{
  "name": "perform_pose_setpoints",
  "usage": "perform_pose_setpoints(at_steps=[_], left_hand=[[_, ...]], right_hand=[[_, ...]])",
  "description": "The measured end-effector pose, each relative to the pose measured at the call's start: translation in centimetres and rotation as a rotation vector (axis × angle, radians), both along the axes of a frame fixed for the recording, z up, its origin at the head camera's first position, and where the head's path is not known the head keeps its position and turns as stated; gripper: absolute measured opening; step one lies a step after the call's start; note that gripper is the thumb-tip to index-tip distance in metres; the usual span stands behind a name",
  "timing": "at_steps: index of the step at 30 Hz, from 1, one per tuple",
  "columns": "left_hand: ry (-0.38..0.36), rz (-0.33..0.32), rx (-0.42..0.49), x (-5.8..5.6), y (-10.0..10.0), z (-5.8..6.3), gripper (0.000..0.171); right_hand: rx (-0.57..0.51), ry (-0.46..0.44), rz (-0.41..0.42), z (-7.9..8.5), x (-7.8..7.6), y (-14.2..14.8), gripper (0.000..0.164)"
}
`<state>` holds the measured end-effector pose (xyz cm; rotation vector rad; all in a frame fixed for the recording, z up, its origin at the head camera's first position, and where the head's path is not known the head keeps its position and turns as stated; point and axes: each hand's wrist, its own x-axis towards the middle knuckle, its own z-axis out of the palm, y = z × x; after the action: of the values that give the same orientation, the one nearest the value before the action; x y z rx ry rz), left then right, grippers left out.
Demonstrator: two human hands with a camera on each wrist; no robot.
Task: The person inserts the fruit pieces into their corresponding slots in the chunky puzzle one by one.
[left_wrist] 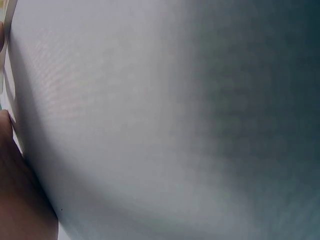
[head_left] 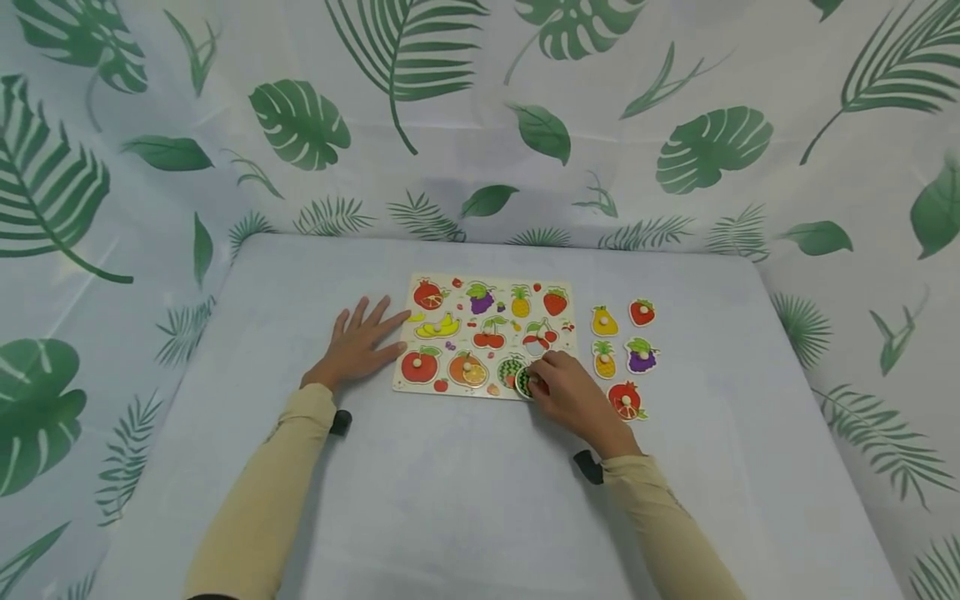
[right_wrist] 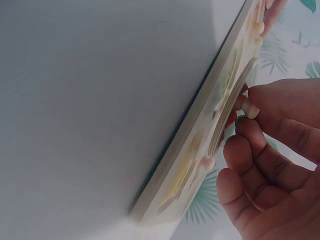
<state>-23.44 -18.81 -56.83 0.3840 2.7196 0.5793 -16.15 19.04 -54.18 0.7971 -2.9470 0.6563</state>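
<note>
We are seeing the right hand (head_left: 566,392) pinching a round watermelon piece (head_left: 523,383) by its small knob (right_wrist: 252,111), the thumb and index finger closing narrowly on it while the other fingers are curling below. The knob is giving the fingertips something to grip, so the piece's rim and flat back are staying free of fingers. The piece is overlapping the matching watermelon print (head_left: 507,368) near the board's front edge, off to its right; we are not managing to tell whether it is touching the board.

The left hand (head_left: 362,346) is lying wide and flat on the bench (head_left: 450,500), its fingers spreading and holding nothing, with the thumb and a fingertip reaching the left edge of the puzzle board (head_left: 401,386). We are judging that it is steadying the board against any push from the other side.

Knobs are standing up on the apple (head_left: 418,365), orange (head_left: 467,368), bananas (head_left: 437,327) and cherries (head_left: 489,333). Loose pear (head_left: 604,320), strawberry (head_left: 642,312), pineapple (head_left: 603,360), grape (head_left: 641,356) and pomegranate (head_left: 626,401) pieces are lying right of the board, knobs up, probably for easy picking by the right hand.
</note>
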Motion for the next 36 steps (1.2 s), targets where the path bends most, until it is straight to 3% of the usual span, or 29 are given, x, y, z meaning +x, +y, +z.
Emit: perform_pose_setpoints(at_steps=[16,24,36], left_hand=[[0.001,0.003,0.000,0.0,0.0,-0.1,0.071],[0.021,-0.001,0.014,-0.1,-0.1,-1.2,0.071],[0.009,0.005,0.001,-0.2,0.2,-0.5,0.071]], right_hand=[[-0.015,0.047,0.049,-0.7,-1.9,-2.3,0.013],[0.012,0.069,0.063,-1.2,-2.3,-2.8,0.012],[0.024,0.069,0.069,-1.2,-2.3,-2.8,0.011]])
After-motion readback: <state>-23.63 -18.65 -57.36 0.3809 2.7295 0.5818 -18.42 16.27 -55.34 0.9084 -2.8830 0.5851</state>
